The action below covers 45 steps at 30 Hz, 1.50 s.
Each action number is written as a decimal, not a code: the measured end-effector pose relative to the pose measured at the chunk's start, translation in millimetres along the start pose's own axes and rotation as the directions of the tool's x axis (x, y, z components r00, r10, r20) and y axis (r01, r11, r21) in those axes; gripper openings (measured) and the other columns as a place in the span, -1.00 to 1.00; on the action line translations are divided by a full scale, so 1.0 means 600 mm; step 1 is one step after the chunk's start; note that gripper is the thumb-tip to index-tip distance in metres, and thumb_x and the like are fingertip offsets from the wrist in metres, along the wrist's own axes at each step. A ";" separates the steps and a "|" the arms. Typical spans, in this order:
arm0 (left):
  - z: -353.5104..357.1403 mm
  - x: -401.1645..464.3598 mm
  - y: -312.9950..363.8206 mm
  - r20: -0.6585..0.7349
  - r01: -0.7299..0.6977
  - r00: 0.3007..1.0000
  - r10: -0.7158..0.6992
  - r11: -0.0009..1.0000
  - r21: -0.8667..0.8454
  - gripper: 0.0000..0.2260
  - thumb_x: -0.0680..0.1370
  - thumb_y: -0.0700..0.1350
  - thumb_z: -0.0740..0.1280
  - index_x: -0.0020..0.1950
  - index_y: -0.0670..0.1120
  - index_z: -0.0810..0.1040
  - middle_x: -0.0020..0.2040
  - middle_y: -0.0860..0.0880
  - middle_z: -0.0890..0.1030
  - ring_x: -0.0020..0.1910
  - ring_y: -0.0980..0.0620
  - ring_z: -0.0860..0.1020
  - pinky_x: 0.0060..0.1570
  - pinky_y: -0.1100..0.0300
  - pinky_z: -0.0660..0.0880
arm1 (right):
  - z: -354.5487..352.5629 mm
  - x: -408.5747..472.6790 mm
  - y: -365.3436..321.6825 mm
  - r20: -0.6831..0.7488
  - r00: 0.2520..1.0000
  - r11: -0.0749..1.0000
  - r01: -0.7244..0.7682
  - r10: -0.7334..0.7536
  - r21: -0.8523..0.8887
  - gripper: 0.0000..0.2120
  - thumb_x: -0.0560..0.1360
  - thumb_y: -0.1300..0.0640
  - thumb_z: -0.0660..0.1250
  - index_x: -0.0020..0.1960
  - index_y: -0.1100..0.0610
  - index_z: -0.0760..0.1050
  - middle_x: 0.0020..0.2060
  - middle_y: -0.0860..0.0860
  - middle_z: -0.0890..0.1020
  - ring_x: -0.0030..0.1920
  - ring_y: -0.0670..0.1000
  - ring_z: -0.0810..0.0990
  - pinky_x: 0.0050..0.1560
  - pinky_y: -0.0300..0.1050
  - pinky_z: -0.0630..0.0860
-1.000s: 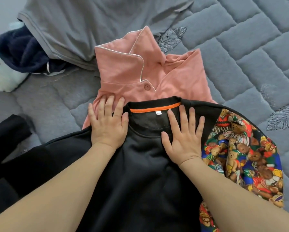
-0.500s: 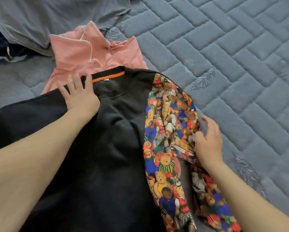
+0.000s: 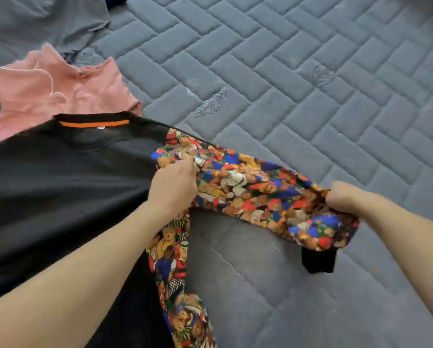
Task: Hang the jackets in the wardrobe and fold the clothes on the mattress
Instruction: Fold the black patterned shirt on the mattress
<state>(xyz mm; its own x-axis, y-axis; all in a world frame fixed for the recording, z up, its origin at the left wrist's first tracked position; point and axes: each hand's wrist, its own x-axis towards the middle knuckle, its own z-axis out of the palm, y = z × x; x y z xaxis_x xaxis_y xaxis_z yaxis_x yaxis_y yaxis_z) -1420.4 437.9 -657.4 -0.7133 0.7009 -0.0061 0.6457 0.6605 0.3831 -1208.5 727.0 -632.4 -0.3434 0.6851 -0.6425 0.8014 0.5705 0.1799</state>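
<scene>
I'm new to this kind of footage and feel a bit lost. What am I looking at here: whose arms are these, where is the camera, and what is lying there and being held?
There is no machine here. A person wears a wide-angle camera on the head, looking forward and down, so the two bare arms coming in from the bottom are their own.

The surface is a grey quilted mattress. On it lies a black sweatshirt with an orange strip inside the collar and sleeves printed with teddy bears. Beyond it lies a pink collared shirt, partly under the sweatshirt, and a grey garment at the top left.

The left hand grips the teddy bear sleeve near the shoulder. The right hand grips the same sleeve near its black cuff, so the sleeve is stretched between both hands, probably to fold it.
</scene>
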 end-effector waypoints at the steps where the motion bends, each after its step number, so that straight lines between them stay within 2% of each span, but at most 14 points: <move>1: 0.015 -0.011 0.052 -0.056 -0.075 0.996 0.071 0.995 -0.068 -0.83 0.64 -0.13 0.14 -0.12 -0.11 0.42 -0.25 -0.14 0.56 -0.25 -0.26 0.56 -0.30 -0.05 0.44 | -0.030 0.011 0.052 -0.125 0.989 0.997 -0.076 0.074 -0.011 -0.77 0.53 0.24 0.23 0.16 0.30 0.45 0.20 0.36 0.54 0.21 0.30 0.55 0.11 0.06 0.49; 3: 0.058 -0.030 0.145 0.037 -0.063 0.997 0.067 0.994 -0.090 -0.79 0.66 -0.07 0.09 -0.03 -0.10 0.47 -0.12 -0.14 0.56 -0.09 -0.25 0.56 -0.19 -0.06 0.41 | -0.070 0.021 0.124 -0.387 0.906 0.984 -0.178 0.171 0.019 -0.81 0.49 0.25 0.23 0.08 0.25 0.36 0.14 0.39 0.53 0.18 0.38 0.52 0.12 0.18 0.47; 5: 0.108 -0.055 0.195 0.483 0.076 0.870 -0.101 0.995 0.072 -0.69 0.68 0.02 0.02 0.27 -0.05 0.45 0.25 -0.11 0.43 0.31 -0.18 0.38 0.23 -0.30 0.31 | -0.074 0.034 0.140 -0.513 0.844 0.984 -0.180 0.156 0.004 -0.69 0.46 0.23 0.26 0.19 0.25 0.34 0.16 0.36 0.47 0.21 0.39 0.47 0.16 0.24 0.44; 7: 0.142 -0.069 0.197 0.673 0.023 0.721 -0.164 0.977 0.213 -0.58 0.68 0.07 0.00 0.49 -0.02 0.30 0.46 -0.10 0.20 0.48 -0.14 0.11 0.33 -0.52 0.03 | -0.052 0.034 0.110 -0.480 0.876 0.996 -0.075 0.046 -0.042 -0.53 0.48 0.17 0.28 0.36 0.19 0.30 0.24 0.30 0.42 0.29 0.32 0.41 0.25 0.22 0.38; 9: 0.145 -0.062 0.193 0.702 -0.026 0.695 -0.156 0.970 0.242 -0.53 0.66 0.12 0.01 0.53 -0.05 0.25 0.50 -0.07 0.19 0.49 -0.16 0.12 0.32 -0.46 0.13 | -0.008 0.022 0.062 -0.342 0.939 0.999 0.030 -0.021 0.020 -0.38 0.47 0.09 0.31 0.48 0.12 0.20 0.39 0.24 0.34 0.41 0.25 0.33 0.38 0.17 0.31; 13: 0.093 -0.024 0.153 0.593 0.100 0.796 -0.122 0.993 0.070 -0.69 0.63 0.07 0.07 0.17 -0.08 0.47 0.24 -0.13 0.51 0.19 -0.18 0.48 0.10 -0.08 0.42 | 0.112 -0.024 -0.042 -0.148 0.983 0.965 0.137 -0.105 0.222 -0.33 0.60 -0.06 0.15 0.60 0.00 -0.08 0.60 0.08 -0.11 0.58 0.14 -0.06 0.51 0.24 -0.08; 17: 0.026 -0.024 -0.007 0.269 0.107 0.948 -0.169 0.967 0.230 -0.65 0.62 0.09 0.13 0.37 0.02 0.39 0.39 -0.04 0.37 0.35 -0.15 0.33 0.27 -0.20 0.31 | 0.169 -0.066 -0.182 -0.150 0.929 0.887 0.367 -0.338 0.279 -0.39 0.64 -0.13 0.03 0.61 -0.03 -0.09 0.60 0.04 -0.16 0.58 0.10 -0.17 0.53 0.19 -0.19; 22: -0.049 -0.078 -0.227 0.267 0.466 0.809 -0.523 0.849 0.249 -0.51 0.65 0.16 0.02 0.58 0.13 0.10 0.60 -0.01 0.08 0.56 -0.11 0.06 0.46 -0.33 0.02 | 0.151 -0.116 -0.394 -0.298 0.787 0.757 0.609 -0.540 0.236 -0.41 0.64 -0.14 0.02 0.61 0.00 -0.04 0.60 0.06 -0.07 0.58 0.10 -0.11 0.53 0.16 -0.17; 28: -0.137 -0.204 -0.417 0.176 0.691 0.667 -0.724 0.689 0.218 -0.49 0.65 0.14 0.06 0.60 0.09 0.08 0.61 -0.04 0.05 0.56 -0.13 0.03 0.49 -0.26 0.00 | 0.147 -0.212 -0.660 -0.207 0.600 0.614 0.789 -0.772 -0.002 -0.38 0.65 -0.13 -0.01 0.61 -0.01 -0.17 0.59 0.04 -0.19 0.58 0.12 -0.20 0.51 0.26 -0.21; 31: -0.200 -0.259 -0.517 0.010 0.834 0.548 -0.836 0.547 0.072 -0.45 0.62 0.08 0.17 0.59 0.05 0.10 0.59 -0.09 0.05 0.54 -0.17 0.04 0.49 -0.20 0.05 | 0.162 -0.270 -0.792 -0.157 0.512 0.526 0.848 -0.844 -0.064 -0.38 0.65 -0.12 0.01 0.61 0.01 -0.16 0.60 0.04 -0.17 0.58 0.11 -0.18 0.54 0.22 -0.18; 34: -0.263 -0.298 -0.621 -0.095 0.916 0.307 -0.947 0.321 -0.242 -0.35 0.56 0.01 0.29 0.58 0.00 0.08 0.56 -0.13 0.09 0.51 -0.22 0.13 0.46 -0.13 0.15 | 0.179 -0.318 -0.906 -0.106 0.456 0.465 0.880 -0.884 -0.093 -0.37 0.65 -0.11 0.03 0.61 0.00 -0.16 0.59 0.04 -0.18 0.58 0.12 -0.18 0.53 0.21 -0.18; 38: -0.315 -0.316 -0.751 0.161 0.654 0.024 -0.987 -0.106 -0.749 -0.28 0.54 0.07 0.38 0.59 -0.01 0.09 0.52 -0.11 0.26 0.42 -0.19 0.34 0.38 -0.09 0.33 | 0.191 -0.345 -1.033 -0.090 0.405 0.414 0.898 -0.910 -0.151 -0.37 0.65 -0.08 0.05 0.61 -0.03 -0.19 0.59 0.05 -0.17 0.58 0.13 -0.17 0.53 0.23 -0.16; 41: -0.329 -0.311 -0.822 0.455 0.349 0.116 -0.883 -0.393 -0.851 -0.46 0.55 0.21 0.34 0.44 -0.03 0.38 0.30 -0.11 0.52 0.19 -0.15 0.54 0.25 -0.12 0.49 | 0.183 -0.344 -1.118 -0.128 0.388 0.406 0.896 -0.913 -0.182 -0.37 0.66 -0.04 0.06 0.60 0.00 -0.18 0.60 0.05 -0.13 0.58 0.14 -0.15 0.53 0.25 -0.13; 45: -0.327 -0.294 -0.859 0.546 0.429 0.254 -0.798 -0.413 -0.803 -0.60 0.52 0.14 0.41 0.23 -0.07 0.53 0.18 -0.11 0.62 0.11 -0.12 0.59 0.17 -0.05 0.54 | 0.164 -0.327 -1.196 -0.229 0.435 0.480 0.851 -0.871 -0.213 -0.47 0.61 -0.02 0.15 0.52 0.08 0.12 0.47 0.12 0.28 0.48 0.20 0.21 0.46 0.23 0.06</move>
<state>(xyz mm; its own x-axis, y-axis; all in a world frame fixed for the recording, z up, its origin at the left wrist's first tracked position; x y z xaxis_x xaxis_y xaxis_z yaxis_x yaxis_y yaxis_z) -1681.0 -78.8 -672.4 -0.5477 -0.2019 -0.8119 -0.7918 -0.1886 0.5810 -1668.0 138.7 -708.6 -0.9593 -0.0957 -0.2656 -0.0115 0.9533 -0.3017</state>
